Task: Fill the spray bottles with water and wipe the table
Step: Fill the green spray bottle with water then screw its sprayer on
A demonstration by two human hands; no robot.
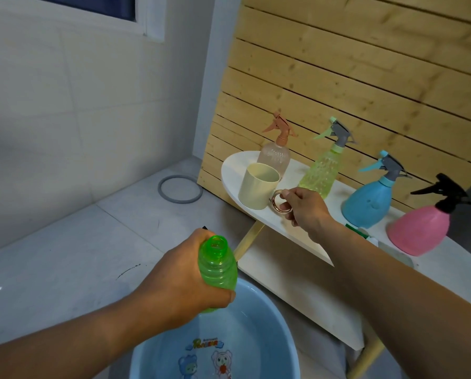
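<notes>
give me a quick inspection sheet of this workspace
surface: white table, oval end, wooden legs
job's things: green bottle uncapped, held over blue basin; four capped spray bottles on table: clear, yellow-green, blue, pink
clutter: cream cup with ring handle; grey ring on floor
grippers: left hand grips green bottle; right hand pinches cup handle
cables: nothing seen
surroundings: tiled wall, window edge, wooden slat panel
</notes>
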